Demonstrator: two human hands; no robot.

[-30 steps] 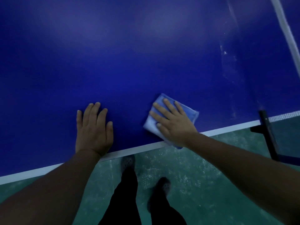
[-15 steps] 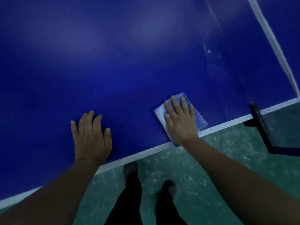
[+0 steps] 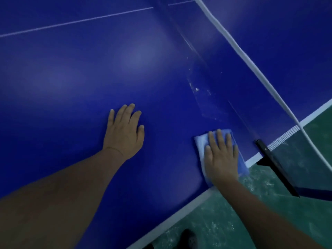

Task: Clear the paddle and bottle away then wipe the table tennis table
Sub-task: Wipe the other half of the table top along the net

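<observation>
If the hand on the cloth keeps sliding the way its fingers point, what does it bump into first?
Probably the net. The right hand presses flat on the blue cloth, fingers pointing up the table. Just bare tabletop with some whitish smudges lies ahead before the net slants across, though depth is hard to judge.

Blue table, light-blue cloth atop

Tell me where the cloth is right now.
In the head view, the cloth lies flat under the right hand, at the table's near edge, beside the net post.
</observation>
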